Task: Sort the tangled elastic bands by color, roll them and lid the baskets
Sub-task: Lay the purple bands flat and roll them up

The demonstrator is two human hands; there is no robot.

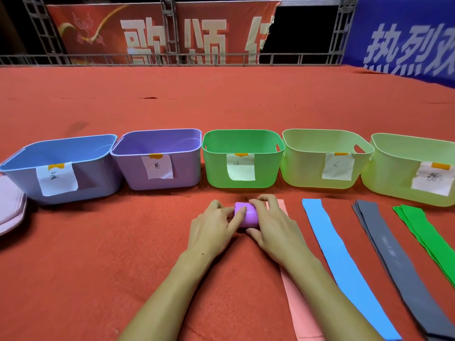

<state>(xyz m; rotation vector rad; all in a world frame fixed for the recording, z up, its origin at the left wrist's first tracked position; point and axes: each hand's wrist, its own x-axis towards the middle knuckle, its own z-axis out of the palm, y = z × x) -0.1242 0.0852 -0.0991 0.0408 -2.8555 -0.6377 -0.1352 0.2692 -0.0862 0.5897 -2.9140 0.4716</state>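
Note:
A purple elastic band [247,216], rolled into a short cylinder, lies on the red cloth in front of the green basket [242,168]. My left hand [213,225] grips its left end and my right hand [272,221] curls over its right end and top. Flat bands lie in strips to the right: pink [298,303], partly under my right forearm, then blue [337,257], grey [391,262] and green [428,232]. The purple basket [160,166] stands left of the green one, labelled with paper.
Five open baskets stand in a row: blue [61,173], purple, green and two pale green ones [325,163] [413,175]. A stack of pink lids [9,207] lies at the far left. Red cloth [98,267] stretches to a metal rail and banners behind.

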